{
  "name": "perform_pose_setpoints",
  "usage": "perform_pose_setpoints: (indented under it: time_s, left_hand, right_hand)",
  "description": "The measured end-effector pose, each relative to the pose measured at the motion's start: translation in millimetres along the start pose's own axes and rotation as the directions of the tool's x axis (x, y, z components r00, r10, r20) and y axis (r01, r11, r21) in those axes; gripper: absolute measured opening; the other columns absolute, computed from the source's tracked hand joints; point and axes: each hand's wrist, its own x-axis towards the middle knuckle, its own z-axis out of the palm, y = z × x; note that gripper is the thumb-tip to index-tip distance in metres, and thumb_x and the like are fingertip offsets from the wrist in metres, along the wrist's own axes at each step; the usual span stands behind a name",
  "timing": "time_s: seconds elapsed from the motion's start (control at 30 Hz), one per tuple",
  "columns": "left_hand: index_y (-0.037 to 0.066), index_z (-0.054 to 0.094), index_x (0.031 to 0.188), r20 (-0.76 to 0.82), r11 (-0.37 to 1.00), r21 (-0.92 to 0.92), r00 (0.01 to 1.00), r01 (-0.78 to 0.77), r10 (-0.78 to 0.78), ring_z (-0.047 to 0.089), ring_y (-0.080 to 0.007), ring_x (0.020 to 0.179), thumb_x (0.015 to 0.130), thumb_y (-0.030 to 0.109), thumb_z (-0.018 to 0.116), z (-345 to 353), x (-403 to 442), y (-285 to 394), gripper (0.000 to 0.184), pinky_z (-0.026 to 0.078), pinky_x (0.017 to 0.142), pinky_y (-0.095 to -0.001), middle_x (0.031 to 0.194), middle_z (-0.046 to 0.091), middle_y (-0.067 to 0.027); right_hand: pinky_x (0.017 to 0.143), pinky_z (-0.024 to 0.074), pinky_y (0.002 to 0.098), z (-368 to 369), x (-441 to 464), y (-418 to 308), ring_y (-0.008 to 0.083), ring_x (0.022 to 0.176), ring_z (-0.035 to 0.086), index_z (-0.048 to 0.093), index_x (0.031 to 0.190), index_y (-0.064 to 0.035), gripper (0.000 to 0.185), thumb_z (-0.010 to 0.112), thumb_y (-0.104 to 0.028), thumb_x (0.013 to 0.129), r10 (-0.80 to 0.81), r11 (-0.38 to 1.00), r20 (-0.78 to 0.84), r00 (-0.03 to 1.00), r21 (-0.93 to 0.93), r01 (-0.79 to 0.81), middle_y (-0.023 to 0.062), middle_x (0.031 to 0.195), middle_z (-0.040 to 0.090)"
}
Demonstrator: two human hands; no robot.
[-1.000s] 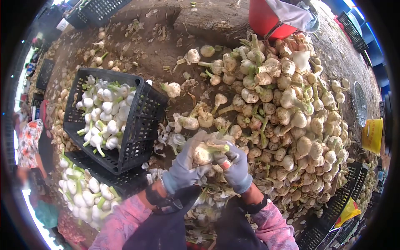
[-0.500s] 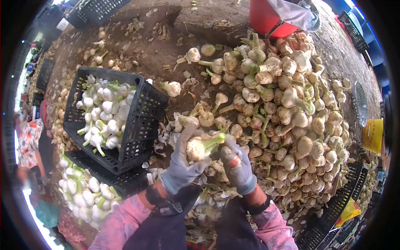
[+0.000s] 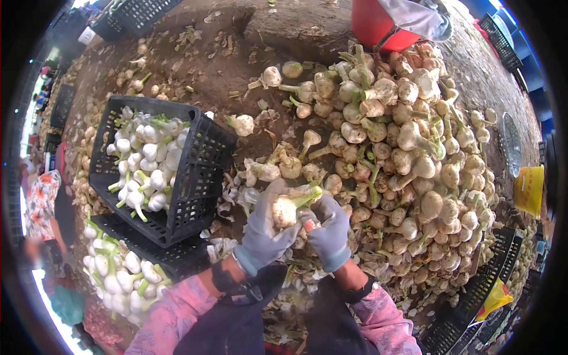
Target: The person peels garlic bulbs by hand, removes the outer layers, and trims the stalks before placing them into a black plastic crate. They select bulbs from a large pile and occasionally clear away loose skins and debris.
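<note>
A garlic bulb (image 3: pixel 285 213) with soil-stained skin and a short green stem sits in my gloved left hand (image 3: pixel 260 231), whose fingers are wrapped round it. The stem points up and to the right. Close against the stem side is my right hand (image 3: pixel 331 234), also gloved, with its fingers curled in. A reddish patch shows at its thumb; what those fingers hold, if anything, is hidden. Loose peeled skins lie beneath both hands. To the right spreads a big heap of unpeeled garlic (image 3: pixel 408 177).
At the left, a tilted black crate (image 3: pixel 198 171) holds clean white garlic, and more white bulbs (image 3: pixel 127 278) lie below it. A red bucket (image 3: pixel 378 26) with a cloth stands at the back. A yellow container (image 3: pixel 528 190) and black crate (image 3: pixel 494 272) are at right. A person (image 3: pixel 44 207) is far left.
My right hand has turned and moved left and slightly up, closer to the bulb, and its thumb now lies beside it. My left hand still holds the bulb, shifted slightly right.
</note>
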Motion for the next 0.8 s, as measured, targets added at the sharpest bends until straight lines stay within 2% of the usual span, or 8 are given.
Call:
perform_pose_setpoints:
  time_s: [0.1, 0.2, 0.23, 0.3, 0.37, 0.53, 0.67, 0.8]
  left_hand:
    - [0.0, 0.046, 0.133, 0.063, 0.859, 0.363, 0.929, -0.361, 0.364, 0.058, -0.0238, 0.107, 0.074, 0.008, 0.068, -10, 11, 15, 0.063, 0.047, 0.095, -0.0349, 0.118, 0.055, -0.0151]
    - [0.001, 0.052, 0.122, 0.187, 0.964, 0.019, 0.948, -0.264, 0.256, 0.058, -0.0247, 0.104, 0.069, 0.005, 0.066, -6, 12, 39, 0.055, 0.048, 0.091, -0.0352, 0.114, 0.056, -0.0161]
    - [0.001, 0.046, 0.134, 0.309, 0.952, 0.086, 0.916, -0.294, 0.255, 0.058, -0.0243, 0.108, 0.07, 0.005, 0.066, -9, 6, 42, 0.068, 0.047, 0.093, -0.0336, 0.12, 0.056, -0.0155]
    - [0.002, 0.034, 0.147, 0.307, 0.943, -0.319, 0.952, 0.097, 0.006, 0.057, -0.0241, 0.115, 0.071, 0.008, 0.067, 1, -1, 57, 0.083, 0.047, 0.097, -0.0338, 0.126, 0.054, -0.0139]
    - [0.004, 0.022, 0.153, 0.249, 0.809, -0.554, 0.966, 0.196, -0.064, 0.055, -0.0233, 0.12, 0.074, 0.013, 0.069, 5, 2, 45, 0.092, 0.047, 0.1, -0.0363, 0.131, 0.052, -0.0119]
    - [0.003, 0.025, 0.15, 0.262, 0.469, -0.801, 0.921, 0.373, -0.287, 0.056, -0.0234, 0.121, 0.08, 0.0, 0.058, -9, 9, 31, 0.078, 0.048, 0.101, -0.0341, 0.132, 0.05, -0.0094]
    - [0.003, 0.029, 0.147, 0.224, 0.64, -0.691, 0.941, 0.336, -0.253, 0.055, -0.0214, 0.121, 0.082, 0.003, 0.064, -6, 10, 36, 0.074, 0.049, 0.098, -0.0315, 0.132, 0.05, -0.0092]
    - [0.005, 0.032, 0.145, 0.198, 0.788, -0.498, 0.932, 0.363, -0.305, 0.054, -0.0164, 0.117, 0.082, 0.006, 0.069, -4, 5, 24, 0.073, 0.048, 0.095, -0.0296, 0.13, 0.049, -0.0079]
  right_hand:
    - [0.075, 0.0501, 0.0292, 0, 8, -10, 0.0195, 0.078, 0.064, 0.067, 0.096, 0.0008, 0.021, 0.069, 0.001, 0.075, -0.124, 0.992, 0.005, 0.992, -0.032, 0.124, 0.012, 0.085, 0.067]
    - [0.074, 0.0518, 0.0318, -6, 29, -11, 0.0231, 0.078, 0.066, 0.068, 0.098, -0.0007, 0.024, 0.067, 0.002, 0.074, -0.194, 0.947, 0.007, 0.981, -0.261, 0.189, 0.013, 0.086, 0.068]
    - [0.074, 0.0524, 0.0328, -11, 37, -7, 0.0245, 0.078, 0.066, 0.069, 0.099, -0.0012, 0.025, 0.067, 0.002, 0.074, -0.205, 0.911, 0.006, 0.979, -0.364, 0.193, 0.0132, 0.087, 0.069]
    - [0.081, 0.0516, 0.0332, -22, 47, 4, 0.0296, 0.09, 0.065, 0.068, 0.11, -0.0033, 0.035, 0.067, -0.001, 0.076, -0.188, 0.869, 0.057, 0.981, -0.455, 0.193, 0.0171, 0.101, 0.067]
    - [0.084, 0.0504, 0.0333, -28, 51, 6, 0.0321, 0.096, 0.064, 0.066, 0.115, -0.0034, 0.038, 0.067, -0.002, 0.077, -0.326, 0.77, 0.119, 0.938, -0.543, 0.336, 0.0197, 0.107, 0.065]
    - [0.085, 0.0475, 0.0332, -47, 21, -24, 0.0238, 0.095, 0.061, 0.065, 0.113, -0.0012, 0.031, 0.07, -0.017, 0.086, -0.074, 0.996, 0.199, 0.977, 0.061, 0.063, 0.0124, 0.105, 0.064]
    - [0.082, 0.0486, 0.0321, -29, 10, -51, 0.023, 0.091, 0.063, 0.067, 0.103, -0.0007, 0.024, 0.072, -0.012, 0.083, -0.138, 0.975, 0.291, 0.947, -0.127, 0.182, 0.0114, 0.097, 0.068]
    - [0.083, 0.0496, 0.0356, -22, 7, -31, 0.0307, 0.093, 0.064, 0.067, 0.1, -0.0036, 0.025, 0.072, -0.003, 0.075, -0.173, 0.955, 0.173, 0.97, -0.21, 0.208, 0.0137, 0.096, 0.068]
